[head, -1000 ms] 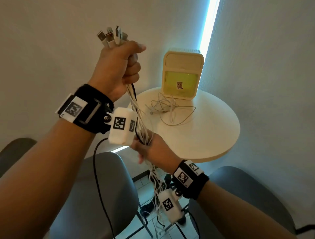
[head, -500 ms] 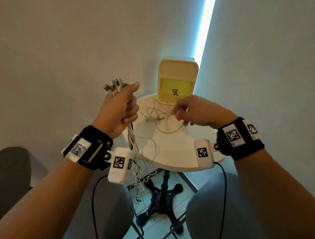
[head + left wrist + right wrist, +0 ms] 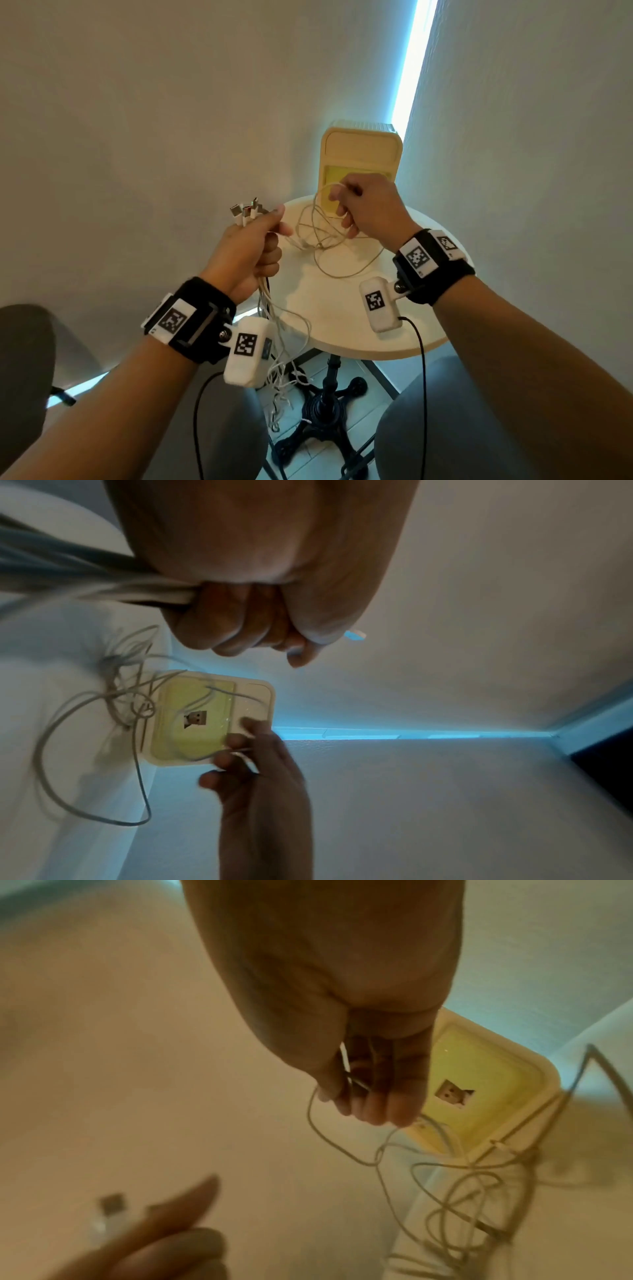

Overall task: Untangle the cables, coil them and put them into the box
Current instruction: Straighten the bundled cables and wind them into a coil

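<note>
White, thin cable loop (image 3: pixel 320 219) is lifting off the round cream tabletop (image 3: pixel 346 308), pinched in the right grip (image 3: pixel 368 209), while the left grip (image 3: pixel 251 255) is clenching the plug bundle (image 3: pixel 248 214); raising slowly should be freeing snags.

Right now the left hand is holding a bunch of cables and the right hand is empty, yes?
Not quite. The left hand does hold the bunch of cables, but the right hand is not empty: its fingers pinch a thin cable lifted off the table, as the right wrist view shows.
</note>
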The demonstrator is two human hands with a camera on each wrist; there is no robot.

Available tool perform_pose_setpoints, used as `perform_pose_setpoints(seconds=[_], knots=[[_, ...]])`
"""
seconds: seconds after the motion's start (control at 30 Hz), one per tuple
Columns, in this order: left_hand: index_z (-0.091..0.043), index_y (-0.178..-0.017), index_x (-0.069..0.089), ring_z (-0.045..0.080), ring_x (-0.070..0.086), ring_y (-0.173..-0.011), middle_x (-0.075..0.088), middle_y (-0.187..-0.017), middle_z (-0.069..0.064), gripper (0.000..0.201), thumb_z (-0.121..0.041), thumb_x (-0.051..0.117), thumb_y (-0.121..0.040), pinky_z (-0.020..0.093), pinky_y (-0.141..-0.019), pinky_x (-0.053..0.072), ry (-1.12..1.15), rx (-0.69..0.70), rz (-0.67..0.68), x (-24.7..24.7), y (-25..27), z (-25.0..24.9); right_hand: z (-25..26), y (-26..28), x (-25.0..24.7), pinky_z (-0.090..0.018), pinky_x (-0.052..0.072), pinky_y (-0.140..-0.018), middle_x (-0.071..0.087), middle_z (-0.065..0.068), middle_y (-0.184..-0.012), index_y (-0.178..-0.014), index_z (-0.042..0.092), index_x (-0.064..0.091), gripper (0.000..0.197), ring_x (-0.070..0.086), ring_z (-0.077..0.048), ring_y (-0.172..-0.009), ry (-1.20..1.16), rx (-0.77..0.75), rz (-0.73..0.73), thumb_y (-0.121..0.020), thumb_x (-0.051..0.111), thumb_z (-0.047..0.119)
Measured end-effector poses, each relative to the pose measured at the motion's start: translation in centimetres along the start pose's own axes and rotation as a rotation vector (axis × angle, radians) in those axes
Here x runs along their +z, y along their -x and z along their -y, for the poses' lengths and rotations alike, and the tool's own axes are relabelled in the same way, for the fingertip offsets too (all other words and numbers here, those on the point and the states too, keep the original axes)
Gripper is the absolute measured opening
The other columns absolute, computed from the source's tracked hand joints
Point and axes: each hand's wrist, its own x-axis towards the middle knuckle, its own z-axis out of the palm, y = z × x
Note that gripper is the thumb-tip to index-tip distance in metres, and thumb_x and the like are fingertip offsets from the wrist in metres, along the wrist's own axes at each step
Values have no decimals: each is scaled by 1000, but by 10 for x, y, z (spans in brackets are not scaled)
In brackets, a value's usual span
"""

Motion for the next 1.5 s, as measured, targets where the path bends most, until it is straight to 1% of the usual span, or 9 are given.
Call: perform_pose_setpoints(seconds=[0.1,0.43,0.7,0.9,1.1,1.2,1.3,1.4,1.5], knots=[[-4,-113,73,7,17,-44,19,-58,-8,51,-53,58,-106,21,-35,18,0,-76,75,11,-11,1,19,23,-16,-42,66,-60,71,-15,-79,-93,8,77,28,69,-23,-64,-27,-142,64,-104,66,32],[-14,-87,61,5,18,-38,19,-52,-10,32,-33,53,-111,20,-31,20,77,-68,224,35,-39,-32,14,95,-49,-46,64,-82,74,-3,-86,-79,12,76,32,76,-22,-72,240,-168,648,-101,70,34],[-18,-75,55,6,16,-40,20,-51,-10,34,-31,65,-105,19,-34,17,98,10,215,41,-38,-34,10,105,-52,-32,57,-72,71,-4,-77,-75,11,72,37,73,-28,-60,290,-95,695,-103,65,36],[-17,-77,52,4,20,-37,20,-48,-10,38,-39,60,-107,18,-34,17,155,-12,166,20,-48,-38,9,119,-71,-44,61,-68,54,-18,-52,-83,19,77,36,57,-31,-45,215,-5,785,-103,63,45],[-15,-83,60,6,20,-42,24,-53,-9,33,-37,62,-107,20,-35,21,52,115,78,19,-49,-31,-7,115,-74,-36,52,-58,46,-9,-48,-87,18,78,38,51,-30,-43,217,99,758,-103,61,48],[-14,-82,62,9,20,-43,25,-54,-7,32,-34,63,-107,22,-37,21,-33,169,62,22,-43,-24,1,121,-75,-31,56,-60,71,-5,-63,-106,25,76,31,54,-28,-45,159,88,774,-104,57,49],[-13,-82,63,11,21,-46,28,-56,-4,31,-32,65,-107,24,-40,20,-161,189,74,22,-33,-12,6,116,-79,-39,59,-56,80,13,-104,-115,31,73,25,54,-20,-40,168,-28,448,-103,60,49],[-11,-83,65,14,19,-49,28,-56,-2,30,-30,65,-106,26,-43,16,-238,203,94,25,-22,0,11,97,-76,-37,54,-45,76,11,-111,-109,30,74,16,52,-17,-37,117,-128,63,-102,65,42],[-10,-88,65,15,18,-51,27,-58,-1,29,-32,65,-106,26,-44,14,-253,189,131,30,-14,7,17,71,-51,-35,57,-48,71,3,-114,-124,23,69,24,62,-19,-48,8,-54,101,-103,65,33]])
